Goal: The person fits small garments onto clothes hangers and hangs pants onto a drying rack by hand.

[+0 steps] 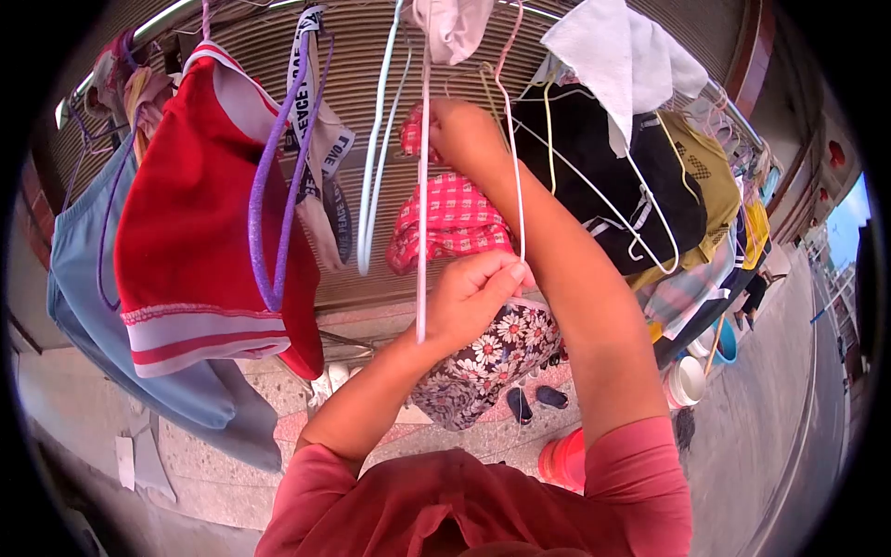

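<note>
My right hand (462,133) is raised near the rail, its fingers closed on a red-and-white checked cloth (450,215) that hangs bunched below it. Lower down, my left hand (478,290) is closed, thumb over the fingers. A dark floral cloth (497,357) with white daisies hangs from it. A pale pink-and-white hanger (424,200) passes in front of both hands, one end reaching my left wrist. Whether the left fingers also grip the hanger, I cannot tell. My right forearm crosses behind the hanger's other side.
Red shorts (209,204), blue trousers (139,353) and purple hangers (264,200) hang at left. White cloth (617,60) and a black garment (617,167) hang at right from the metal rail (738,121). Below are dark shoes (520,406), a red bucket (563,459) and a white bucket (687,381).
</note>
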{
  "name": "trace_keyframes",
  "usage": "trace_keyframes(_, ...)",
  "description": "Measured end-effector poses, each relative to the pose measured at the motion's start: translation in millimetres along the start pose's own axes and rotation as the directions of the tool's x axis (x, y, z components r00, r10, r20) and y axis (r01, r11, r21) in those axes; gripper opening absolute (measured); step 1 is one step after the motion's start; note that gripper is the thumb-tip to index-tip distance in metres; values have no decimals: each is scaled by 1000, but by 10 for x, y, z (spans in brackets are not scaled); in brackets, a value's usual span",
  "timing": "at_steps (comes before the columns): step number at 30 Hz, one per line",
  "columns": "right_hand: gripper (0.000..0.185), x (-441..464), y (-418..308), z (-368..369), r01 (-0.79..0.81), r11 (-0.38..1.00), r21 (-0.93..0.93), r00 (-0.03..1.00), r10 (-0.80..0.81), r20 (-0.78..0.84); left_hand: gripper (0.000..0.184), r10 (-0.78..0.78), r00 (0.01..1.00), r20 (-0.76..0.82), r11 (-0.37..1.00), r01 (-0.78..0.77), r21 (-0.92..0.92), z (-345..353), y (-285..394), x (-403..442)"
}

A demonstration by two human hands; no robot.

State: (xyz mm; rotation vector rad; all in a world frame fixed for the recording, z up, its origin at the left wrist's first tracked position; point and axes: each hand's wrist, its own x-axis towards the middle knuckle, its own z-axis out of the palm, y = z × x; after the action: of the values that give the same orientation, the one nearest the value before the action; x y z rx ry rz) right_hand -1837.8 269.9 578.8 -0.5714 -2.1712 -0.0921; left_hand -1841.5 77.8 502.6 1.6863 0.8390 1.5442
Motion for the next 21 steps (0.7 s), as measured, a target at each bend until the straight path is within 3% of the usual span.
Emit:
trace_keyframes(5, 18, -121, -40, 124, 267, 860, -435, 949, -158, 272, 18, -14, 1000, -5, 999, 14, 49, -46, 20, -21)
trace_keyframes(8, 20, -216, -142, -19, 328, 791, -517, 889, -74, 451, 19, -18, 1000, -5, 998, 18, 53, -29, 30, -9)
trace_keyframes(11, 31, -155, -70, -53, 403, 781, -477, 790, -34, 612, 19, -4, 1000, -5, 999, 4, 52, 7, 51, 0)
trace_keyframes(14, 34, -65, -51, -152, 270, 937, -221, 744, -58, 665, 20, 26, 999, -28, 1000, -25, 15, 67, 34, 4)
trace_keyframes(17, 35, -56, -12, -250, 56, 998, -31, 825, -29, 564, 21, 27, 999, -34, 1000, -27, 5, 98, 16, 5)
trace_keyframes(18, 34, -55, 56, -213, -57, 996, 74, 842, 9, 539, 21, 30, 999, -43, 1000, -30, -2, 105, 1, 10)
trace_keyframes(21, 33, -117, 43, -227, -152, 932, 330, 843, -51, 535, 21, 31, 998, -54, 999, -31, -7, 101, 16, 2)
